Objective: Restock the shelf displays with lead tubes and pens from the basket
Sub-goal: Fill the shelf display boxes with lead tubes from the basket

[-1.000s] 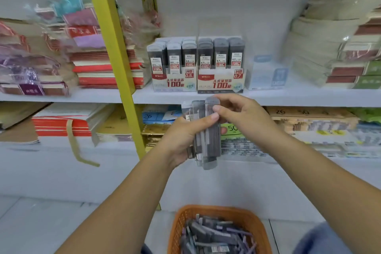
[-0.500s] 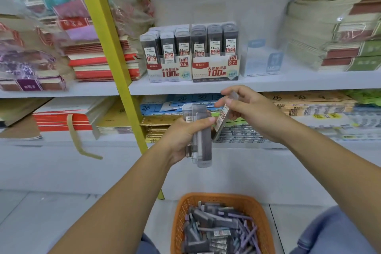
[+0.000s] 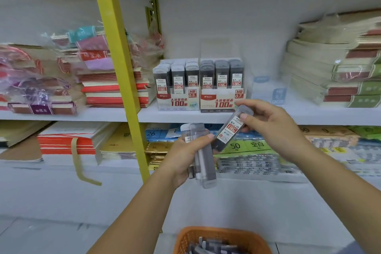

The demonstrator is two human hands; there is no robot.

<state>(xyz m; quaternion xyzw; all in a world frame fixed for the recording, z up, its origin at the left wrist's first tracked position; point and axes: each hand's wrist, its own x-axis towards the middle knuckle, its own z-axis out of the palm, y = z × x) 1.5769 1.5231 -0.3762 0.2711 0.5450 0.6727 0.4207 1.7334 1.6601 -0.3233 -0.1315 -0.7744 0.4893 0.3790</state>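
Head view: nearest, the orange basket (image 3: 219, 232) holds loose tubes (image 3: 214, 248), above it the left hand (image 3: 181, 159) curls its fingers round an upright bundle (image 3: 204, 164) of tubes, the right hand (image 3: 274, 130) pinches one tilted 0.7 tube (image 3: 229, 130) just beside it, before the shelf (image 3: 309, 115) with its 0.7 box (image 3: 222, 103).

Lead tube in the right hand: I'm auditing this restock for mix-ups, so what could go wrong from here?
Wrong box: the lead tube pinched by the right hand reads 0.7, yet the near-identical HB 0.5 box stands right beside the HB 0.7 box.
Dropping: the left hand grips a bundle of tubes by their middles; one might slip out, possibly missing the basket below.
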